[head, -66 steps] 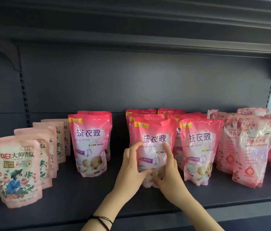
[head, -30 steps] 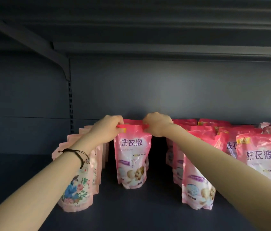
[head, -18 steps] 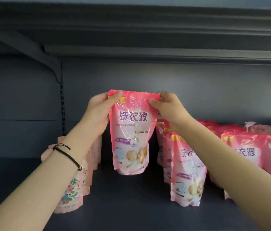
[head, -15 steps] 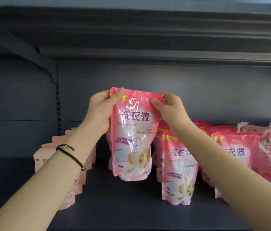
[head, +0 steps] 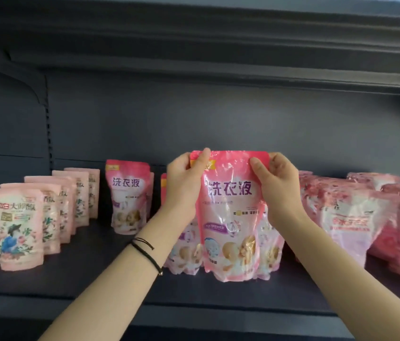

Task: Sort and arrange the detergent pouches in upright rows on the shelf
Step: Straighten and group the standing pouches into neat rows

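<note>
Dark grey store shelving fills the view: back panel (head: 218, 119) beyond both hands, upper shelf (head: 194, 45) overhead, shelf deck (head: 90, 279) beneath the forearms.

Lot of deep-pink pouches (head: 349, 217), to the right of the right hand: crowded, leaning on one another, no clean rows. Judged unsorted.

Lot of pale floral pouches (head: 14, 230), well to the left of the left hand: one file running front to back, all upright, faces forward. Judged finished.

Purple-lettered kind, two groups. The standing pair (head: 130, 195), just left of the left hand: upright, one behind the other. The second group (head: 184, 254), directly behind and below the hands: partly hidden, packed side by side.

One held pouch (head: 231, 217) of the same purple-lettered kind, between the two hands and in front of the second group, upright, face forward. Its base lies near the neighbours' bases; whether it touches the deck or hangs just above it cannot be told from this angle.

The left hand (head: 184, 188) pinches the upper left corner, thumb on the front, fingers behind. The right hand (head: 277, 188) pinches the upper right corner likewise. Gripping the top seam at both corners keeps the soft pouch hanging straight so its base can settle flat, probably at the front of its own kind.

One black cord bracelet (head: 145, 247), on the left wrist.
</note>
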Demonstrator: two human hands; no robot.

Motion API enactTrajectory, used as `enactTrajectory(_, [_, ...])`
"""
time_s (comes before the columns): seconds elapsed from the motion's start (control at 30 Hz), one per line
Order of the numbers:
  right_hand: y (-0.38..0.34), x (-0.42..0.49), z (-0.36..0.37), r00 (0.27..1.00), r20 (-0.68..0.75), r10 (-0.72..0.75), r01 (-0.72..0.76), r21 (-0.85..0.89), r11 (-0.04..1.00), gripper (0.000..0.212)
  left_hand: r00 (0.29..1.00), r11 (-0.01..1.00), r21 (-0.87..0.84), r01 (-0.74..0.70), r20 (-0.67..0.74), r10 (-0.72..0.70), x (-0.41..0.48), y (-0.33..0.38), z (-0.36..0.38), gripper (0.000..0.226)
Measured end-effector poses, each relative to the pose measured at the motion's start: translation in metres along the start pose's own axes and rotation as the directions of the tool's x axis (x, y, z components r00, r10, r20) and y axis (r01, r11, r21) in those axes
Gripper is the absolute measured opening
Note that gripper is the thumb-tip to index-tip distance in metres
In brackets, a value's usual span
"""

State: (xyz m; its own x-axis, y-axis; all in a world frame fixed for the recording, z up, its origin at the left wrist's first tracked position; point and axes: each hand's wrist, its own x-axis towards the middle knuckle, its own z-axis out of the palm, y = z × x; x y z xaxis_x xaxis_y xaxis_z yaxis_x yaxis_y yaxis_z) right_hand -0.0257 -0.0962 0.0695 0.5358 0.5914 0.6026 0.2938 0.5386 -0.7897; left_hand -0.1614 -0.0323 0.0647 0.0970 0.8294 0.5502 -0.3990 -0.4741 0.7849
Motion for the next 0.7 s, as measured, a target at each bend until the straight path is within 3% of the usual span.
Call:
enactTrajectory(0.13, [0.027,-0.002,-0.036,0.998,-0.064,-0.018,0.015,-0.046,0.999,0.01,0.999,0.999,0.035,0.032,-0.014,-0.031,-0.017,-0.031,0.036,0.029])
enactTrajectory(0.3, [0.066,-0.01,-0.06,0.986,-0.146,-0.082,0.067,-0.104,0.992,0.009,0.997,0.999,0.011,0.046,-0.057,-0.046,-0.034,-0.064,0.066,0.033])
enactTrajectory(0.43, [0.078,-0.01,-0.07,0.967,-0.186,-0.172,0.15,-0.13,0.98,0.008,0.995,0.996,0.062,-0.068,-0.063,0.072,-0.038,-0.071,0.076,0.039])
enactTrajectory(0.6, [0.083,-0.02,-0.073,0.96,-0.136,-0.244,0.21,-0.224,0.952,0.006,0.974,0.959,0.179,-0.222,-0.015,0.228,-0.049,-0.074,0.076,0.011])
enactTrajectory(0.7, [0.084,-0.031,-0.074,0.965,-0.098,-0.245,0.217,-0.228,0.949,0.02,0.949,0.913,0.263,-0.313,0.047,0.312,-0.058,-0.075,0.074,0.018])
